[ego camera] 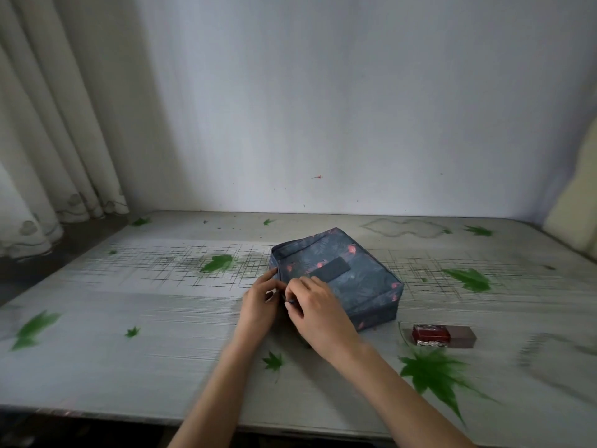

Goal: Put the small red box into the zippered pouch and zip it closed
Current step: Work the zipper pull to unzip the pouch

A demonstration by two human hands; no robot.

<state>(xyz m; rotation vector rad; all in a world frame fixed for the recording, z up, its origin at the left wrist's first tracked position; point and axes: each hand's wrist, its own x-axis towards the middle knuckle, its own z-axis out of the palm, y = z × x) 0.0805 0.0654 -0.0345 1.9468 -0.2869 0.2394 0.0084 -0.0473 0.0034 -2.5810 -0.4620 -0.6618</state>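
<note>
A blue-grey pouch (349, 276) with pink bird shapes is lying flat on the surface (161, 334), just right of the frame's centre. A dark rectangular patch (332, 270) is sitting on its top face, looking like a label, but it is too small and dim to read.

Both hands are meeting at the pouch's near left corner, close together and almost touching. The left hand (260, 305) is curling round that corner, its forefinger reaching up along the pouch's left edge. The right hand (318, 313) is pinching a small dark tab (290, 300) between thumb and fingertips, and its back is covering the near edge of the pouch, so the zip line there is not showing.

The red box (431, 334) is lying on the surface to the lower right of the pouch, apart from it and from both hands. Silvery patterned bands are edging it, and its print is too blurred to read. A dark brown block (462, 337) is touching its right end; whether it belongs to the box I cannot tell.

Green leaf prints and grey hatching are covering the surface. A pale curtain (48, 140) is hanging at the upper left, and a cream cushion (578, 205) is being cut off by the right edge.
</note>
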